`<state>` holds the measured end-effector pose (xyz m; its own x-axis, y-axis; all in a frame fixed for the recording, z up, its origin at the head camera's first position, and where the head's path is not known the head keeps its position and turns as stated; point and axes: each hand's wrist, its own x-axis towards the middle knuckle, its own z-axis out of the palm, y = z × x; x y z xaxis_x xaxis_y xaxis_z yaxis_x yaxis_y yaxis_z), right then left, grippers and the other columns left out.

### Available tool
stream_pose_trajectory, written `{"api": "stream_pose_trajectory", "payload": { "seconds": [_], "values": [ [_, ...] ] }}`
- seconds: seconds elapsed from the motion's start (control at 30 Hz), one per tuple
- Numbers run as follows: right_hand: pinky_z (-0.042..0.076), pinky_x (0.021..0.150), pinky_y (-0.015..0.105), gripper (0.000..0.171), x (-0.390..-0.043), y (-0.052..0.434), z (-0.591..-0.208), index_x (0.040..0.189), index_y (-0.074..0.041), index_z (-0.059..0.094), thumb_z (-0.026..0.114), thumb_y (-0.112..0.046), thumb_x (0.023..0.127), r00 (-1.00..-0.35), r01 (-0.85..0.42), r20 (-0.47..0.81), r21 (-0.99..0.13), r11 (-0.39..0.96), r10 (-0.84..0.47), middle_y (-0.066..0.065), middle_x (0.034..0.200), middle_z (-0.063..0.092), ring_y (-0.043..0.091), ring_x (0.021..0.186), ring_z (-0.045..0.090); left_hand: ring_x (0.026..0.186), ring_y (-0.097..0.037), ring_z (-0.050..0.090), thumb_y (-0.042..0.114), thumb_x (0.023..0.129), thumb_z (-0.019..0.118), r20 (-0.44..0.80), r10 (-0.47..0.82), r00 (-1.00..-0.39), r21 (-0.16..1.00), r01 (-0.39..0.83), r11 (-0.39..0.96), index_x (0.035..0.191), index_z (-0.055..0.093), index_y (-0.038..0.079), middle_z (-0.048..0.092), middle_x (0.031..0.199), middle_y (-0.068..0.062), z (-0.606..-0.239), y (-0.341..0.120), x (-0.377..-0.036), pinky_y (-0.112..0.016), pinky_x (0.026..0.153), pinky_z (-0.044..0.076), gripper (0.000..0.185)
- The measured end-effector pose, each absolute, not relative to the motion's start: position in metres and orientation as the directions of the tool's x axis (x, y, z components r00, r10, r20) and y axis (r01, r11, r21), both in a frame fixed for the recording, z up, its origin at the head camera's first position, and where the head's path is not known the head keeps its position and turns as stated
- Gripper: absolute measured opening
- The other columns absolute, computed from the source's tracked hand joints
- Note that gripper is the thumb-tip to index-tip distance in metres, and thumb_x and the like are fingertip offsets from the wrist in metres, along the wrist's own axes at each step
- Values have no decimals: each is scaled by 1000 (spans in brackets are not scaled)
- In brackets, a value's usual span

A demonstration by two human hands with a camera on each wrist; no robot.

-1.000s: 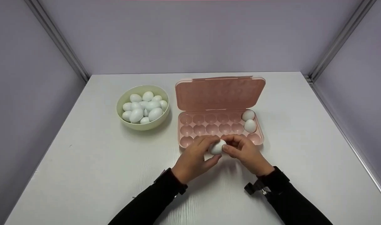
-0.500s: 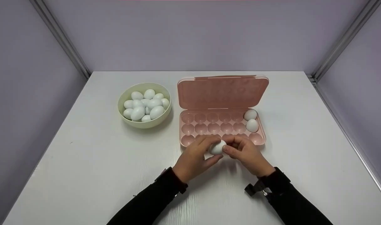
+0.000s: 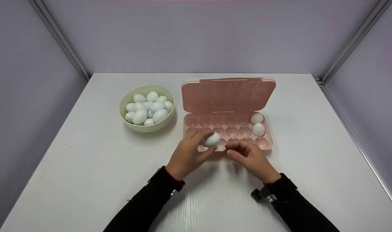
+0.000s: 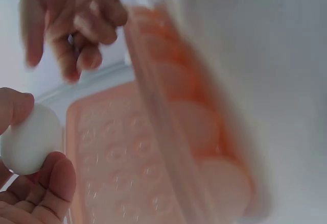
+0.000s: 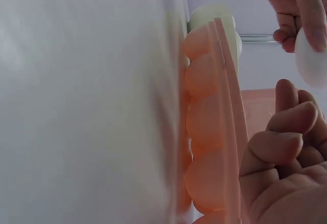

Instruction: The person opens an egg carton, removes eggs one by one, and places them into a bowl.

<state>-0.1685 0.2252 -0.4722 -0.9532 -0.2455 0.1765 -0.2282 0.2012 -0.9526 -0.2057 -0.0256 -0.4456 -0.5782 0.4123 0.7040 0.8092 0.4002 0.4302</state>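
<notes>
The white table (image 3: 96, 167) carries a pink egg carton (image 3: 228, 132) near the middle of its far edge, lid (image 3: 227, 95) tipped open toward that edge, and a pale green bowl (image 3: 126, 120) of white eggs just to the carton's left. The carton's long side runs parallel to the near table edge. 2 eggs (image 3: 257, 124) sit in its right-end cups, far and middle rows; the other cups that can be seen are bare.

The left hand (image 3: 186, 154) pinches 1 white egg (image 3: 211, 140) between thumb and fingertips over the carton's near-left cups, long axis tilted up toward the right. The left wrist view shows the same egg (image 4: 30, 139) between thumb and fingers.

The right hand (image 3: 250, 158), fingers loosely curled and holding nothing, hovers at the carton's near edge, just right of the egg and apart from it. The left hand is therefore the nearer one.

No brand, label or writing is legible anywhere.
</notes>
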Motion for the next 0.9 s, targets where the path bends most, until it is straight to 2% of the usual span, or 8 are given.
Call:
{"api": "stream_pose_trajectory", "payload": {
  "seconds": [0.1, 0.23, 0.33, 0.47, 0.67, 0.9],
  "values": [
    [57, 81, 18, 29, -168, 226, -471, 121, 10, 70, 74, -10, 100, -960, -236, 187, -942, 241, -208, 25, 114, 73, 5, 95, 71, 97, -22, 72, 8, 87, 87, 671, 365, -646, 493, 756, 431, 125, 68, 3, 73, 117, -13, -435, -40, -220, -33, 84, 64, 42],
    [58, 83, 18, 27, -167, 227, -470, 119, 11, 70, 73, -8, 100, -964, -234, 194, -942, 239, -181, 22, 112, 75, 4, 97, 72, 88, -22, 66, 8, 88, 85, 588, 307, -748, 574, 654, 493, 125, 70, 1, 73, 115, -15, -423, -58, -245, -34, 76, 59, 41],
    [58, 83, 18, 26, -166, 228, -470, 119, 12, 70, 73, -5, 100, -965, -236, 199, -945, 228, -171, 21, 112, 75, 4, 98, 73, 94, -26, 68, 9, 88, 84, 498, 287, -818, 612, 566, 553, 124, 71, -1, 74, 114, -17, -416, -68, -263, -39, 84, 58, 39],
    [58, 83, 17, 25, -163, 229, -470, 119, 13, 69, 72, -3, 100, -965, -236, 201, -945, 225, -166, 22, 113, 75, 3, 97, 72, 109, -33, 70, 12, 88, 81, 329, 295, -897, 646, 442, 623, 124, 72, -3, 76, 118, -20, -407, -75, -286, -45, 100, 57, 40],
    [58, 83, 17, 26, -160, 231, -469, 120, 12, 70, 73, -4, 100, -966, -234, 200, -946, 225, -163, 23, 113, 76, 5, 98, 73, 118, -37, 70, 16, 87, 78, 138, 327, -935, 617, 339, 710, 127, 71, -6, 75, 125, -23, -395, -77, -307, -47, 107, 55, 47],
    [57, 81, 18, 28, -161, 230, -468, 121, 10, 70, 73, -8, 101, -970, -215, 176, -943, 252, -168, 18, 112, 77, 6, 97, 73, 119, -36, 69, 15, 87, 77, 47, 325, -945, 593, 288, 752, 128, 70, -6, 74, 126, -22, -388, -72, -314, -46, 108, 55, 47]
  ]
}}
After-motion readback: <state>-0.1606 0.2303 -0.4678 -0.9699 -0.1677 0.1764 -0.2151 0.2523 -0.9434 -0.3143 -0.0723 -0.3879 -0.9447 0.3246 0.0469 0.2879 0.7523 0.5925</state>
